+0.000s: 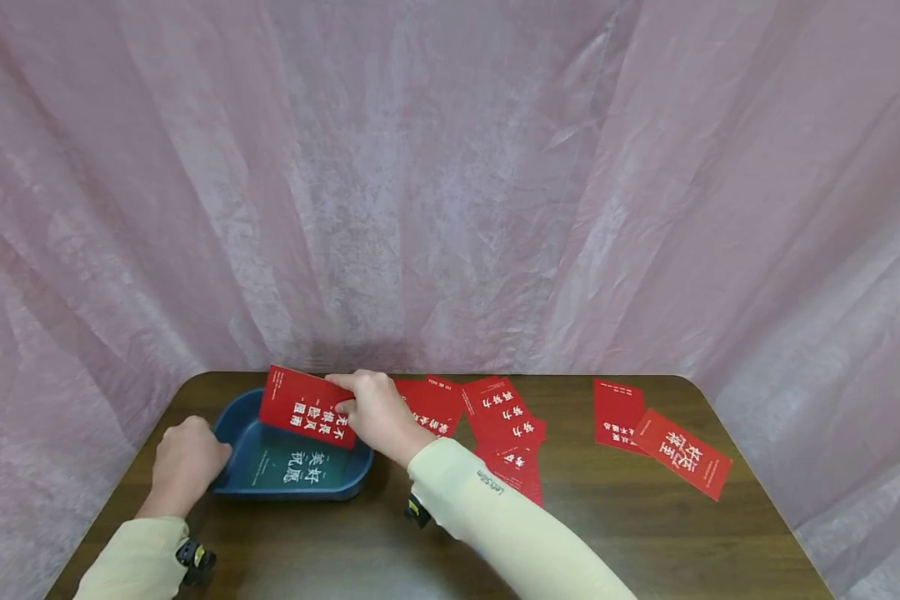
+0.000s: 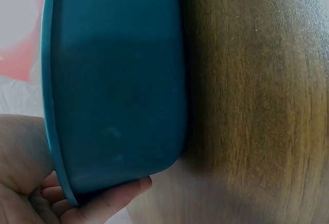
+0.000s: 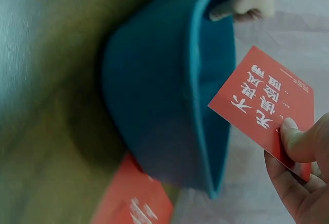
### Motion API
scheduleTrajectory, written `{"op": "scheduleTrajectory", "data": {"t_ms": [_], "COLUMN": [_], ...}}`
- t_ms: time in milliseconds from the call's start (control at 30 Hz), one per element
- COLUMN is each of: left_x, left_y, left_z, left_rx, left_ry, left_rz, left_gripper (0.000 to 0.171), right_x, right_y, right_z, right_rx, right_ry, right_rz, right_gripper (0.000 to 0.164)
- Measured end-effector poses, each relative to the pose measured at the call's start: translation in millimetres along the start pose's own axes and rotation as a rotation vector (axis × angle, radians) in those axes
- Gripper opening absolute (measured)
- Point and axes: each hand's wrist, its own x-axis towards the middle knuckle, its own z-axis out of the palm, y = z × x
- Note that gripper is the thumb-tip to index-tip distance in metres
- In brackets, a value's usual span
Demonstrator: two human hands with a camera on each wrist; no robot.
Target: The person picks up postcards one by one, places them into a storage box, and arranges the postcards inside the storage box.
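A blue-green plastic basin (image 1: 243, 417) stands on the left of the table. My left hand (image 1: 187, 458) grips its left rim, with fingers beneath the lip in the left wrist view. Inside the basin lies a dark green card (image 1: 296, 468) with white characters. Between thumb and fingers, my right hand (image 1: 381, 417) pinches a red card (image 1: 303, 407) by one end. This card (image 3: 267, 98) is printed with white characters and is held tilted over the basin's opening.
Right of the basin, several red cards (image 1: 501, 408) lie partly overlapping on the brown wooden table (image 1: 607, 525). Two more, one red card (image 1: 618, 408) and another red card (image 1: 682, 454), overlap farther right. A pink curtain (image 1: 450, 183) hangs behind the table's far edge.
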Motion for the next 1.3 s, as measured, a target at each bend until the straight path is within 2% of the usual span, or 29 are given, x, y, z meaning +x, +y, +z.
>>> {"op": "scheduleTrajectory", "data": {"t_ms": [267,467,767,1067,1300], "left_x": [-3.8,-5.8,-8.6,-10.4,-10.3], "left_y": [4.6,4.9,2.3,3.7,4.1], "left_z": [-0.3,-1.1,-2.9,-2.5,-1.6], "left_rx": [0.002,-0.014,-0.013,-0.005,0.003], "left_ry": [-0.015,-0.042,-0.029,-0.04,-0.033], "left_rz": [-0.029,-0.042,-0.019,-0.027,-0.034], "left_gripper": [0.026,0.023,0.022,0.024,0.024], "right_x": [-6,-12,-15,-17,-17], "right_y": [0,2,0,-2,-2], "right_z": [28,36,48,54,59], "right_rx": [-0.041,-0.078,-0.101,-0.139,-0.215], "right_ry": [-0.104,-0.173,-0.237,-0.258,-0.275], "right_rz": [-0.017,-0.017,-0.056,-0.063,-0.064], "right_gripper": [0.052,0.054,0.051,0.052,0.054]}}
